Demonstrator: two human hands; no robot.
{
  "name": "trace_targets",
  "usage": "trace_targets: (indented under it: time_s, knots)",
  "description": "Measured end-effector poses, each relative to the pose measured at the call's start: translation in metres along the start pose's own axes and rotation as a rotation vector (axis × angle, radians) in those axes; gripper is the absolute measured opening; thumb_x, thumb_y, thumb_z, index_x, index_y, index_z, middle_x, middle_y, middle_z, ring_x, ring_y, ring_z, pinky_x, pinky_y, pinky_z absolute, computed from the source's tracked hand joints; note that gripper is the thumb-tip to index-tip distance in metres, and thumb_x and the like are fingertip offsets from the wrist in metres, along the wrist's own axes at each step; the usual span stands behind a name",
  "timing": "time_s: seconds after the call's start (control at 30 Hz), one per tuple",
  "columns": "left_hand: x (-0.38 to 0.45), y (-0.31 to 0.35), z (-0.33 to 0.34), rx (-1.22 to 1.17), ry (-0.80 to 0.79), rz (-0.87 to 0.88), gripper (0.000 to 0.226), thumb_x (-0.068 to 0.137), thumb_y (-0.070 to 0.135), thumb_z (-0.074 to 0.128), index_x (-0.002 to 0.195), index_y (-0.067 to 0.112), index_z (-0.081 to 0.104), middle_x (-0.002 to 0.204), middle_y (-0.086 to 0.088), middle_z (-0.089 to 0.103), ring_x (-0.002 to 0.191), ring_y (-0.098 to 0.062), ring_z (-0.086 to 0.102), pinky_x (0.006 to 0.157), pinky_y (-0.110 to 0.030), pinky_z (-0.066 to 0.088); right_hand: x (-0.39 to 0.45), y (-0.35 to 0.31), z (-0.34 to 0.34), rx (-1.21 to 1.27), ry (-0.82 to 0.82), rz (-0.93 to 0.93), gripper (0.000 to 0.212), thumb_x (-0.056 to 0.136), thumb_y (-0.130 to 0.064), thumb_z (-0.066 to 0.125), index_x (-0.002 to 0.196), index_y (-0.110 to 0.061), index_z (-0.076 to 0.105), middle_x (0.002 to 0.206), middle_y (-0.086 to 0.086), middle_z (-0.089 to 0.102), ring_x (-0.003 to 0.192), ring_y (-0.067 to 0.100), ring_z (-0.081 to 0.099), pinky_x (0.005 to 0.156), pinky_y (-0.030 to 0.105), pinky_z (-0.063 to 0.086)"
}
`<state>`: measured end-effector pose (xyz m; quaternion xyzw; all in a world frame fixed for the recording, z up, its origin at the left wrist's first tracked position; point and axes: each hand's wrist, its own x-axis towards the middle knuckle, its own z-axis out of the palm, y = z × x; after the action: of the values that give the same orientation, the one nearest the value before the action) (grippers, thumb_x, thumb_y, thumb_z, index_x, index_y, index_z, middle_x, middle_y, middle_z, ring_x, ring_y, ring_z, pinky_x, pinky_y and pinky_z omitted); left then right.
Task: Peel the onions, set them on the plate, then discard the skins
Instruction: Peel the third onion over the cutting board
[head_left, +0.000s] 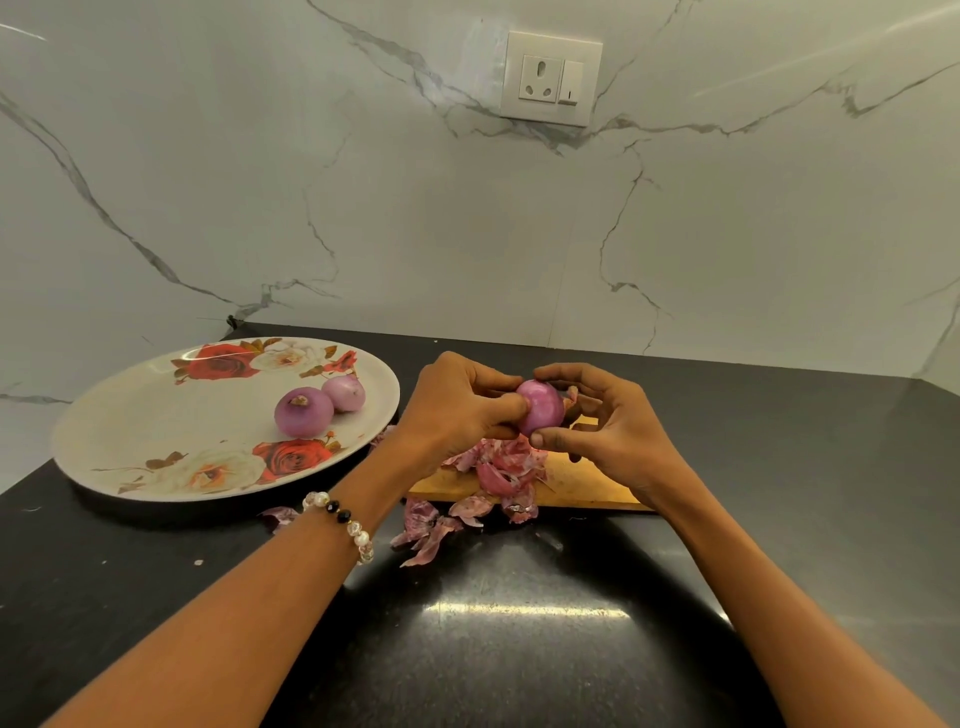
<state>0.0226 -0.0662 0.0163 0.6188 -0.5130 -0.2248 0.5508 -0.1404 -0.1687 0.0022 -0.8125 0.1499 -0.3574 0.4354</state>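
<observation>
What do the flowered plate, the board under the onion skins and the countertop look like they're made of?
Plate: probably melamine or glazed ceramic, glossy, with printed roses. Board: looks like wood, yellow-brown and matte, mostly hidden by skins. Countertop: likely polished black stone, speckled, mirroring a light.

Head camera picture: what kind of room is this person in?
Most likely a home kitchen. Both hands hold an onion above a wooden cutting board, a dark stone counter meets a marble-look wall with a power socket, and a flowered plate holds two peeled onions.
</observation>
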Motion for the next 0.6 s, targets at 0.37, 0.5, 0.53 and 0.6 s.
trace_targets:
  time_s: [0.37,0.5,0.53,0.6]
  knots:
    - [-0.0004,-0.0010,-0.0004,-0.061,-0.007,-0.028,0.023,0.088,0.000,0.063,0.109,0.002,0.070,0.100,-0.017,0.071,0.078,-0.023,0.073,0.072,-0.042,0.060,0.0000,0.0016,-0.0027,0.015,-0.006,-0.006,0.057,0.069,-0.005,0.086,0.120,-0.017,0.064,0.112,0.001,0.066,0.079,0.019,0.067,0.055,0.030,0.057]
    - [-0.0013,0.0024,0.0003,-0.107,-0.067,-0.040,0.028,0.086,0.008,0.069,0.114,0.003,0.067,0.103,-0.015,0.071,0.083,-0.023,0.073,0.076,-0.043,0.060,0.0002,0.0020,-0.0056,0.012,0.017,0.005,0.057,0.068,-0.007,0.086,0.121,-0.016,0.065,0.110,0.002,0.066,0.076,0.018,0.067,0.055,0.031,0.058]
    - [-0.0015,0.0025,0.0004,-0.096,-0.071,-0.037,0.030,0.084,0.008,0.071,0.113,0.004,0.068,0.102,-0.014,0.072,0.083,-0.022,0.073,0.076,-0.042,0.060,0.0002,0.0023,-0.0059,0.007,0.013,0.006,0.057,0.069,-0.006,0.086,0.121,-0.016,0.065,0.110,0.003,0.067,0.076,0.017,0.067,0.055,0.032,0.058]
    - [-0.0023,0.0025,0.0005,-0.066,-0.062,-0.037,0.028,0.082,0.007,0.072,0.110,0.004,0.070,0.098,-0.012,0.073,0.081,-0.021,0.073,0.074,-0.040,0.060,0.0002,0.0031,-0.0047,-0.006,-0.007,0.007,0.056,0.070,-0.007,0.086,0.120,-0.017,0.065,0.111,0.004,0.067,0.076,0.017,0.067,0.055,0.033,0.058]
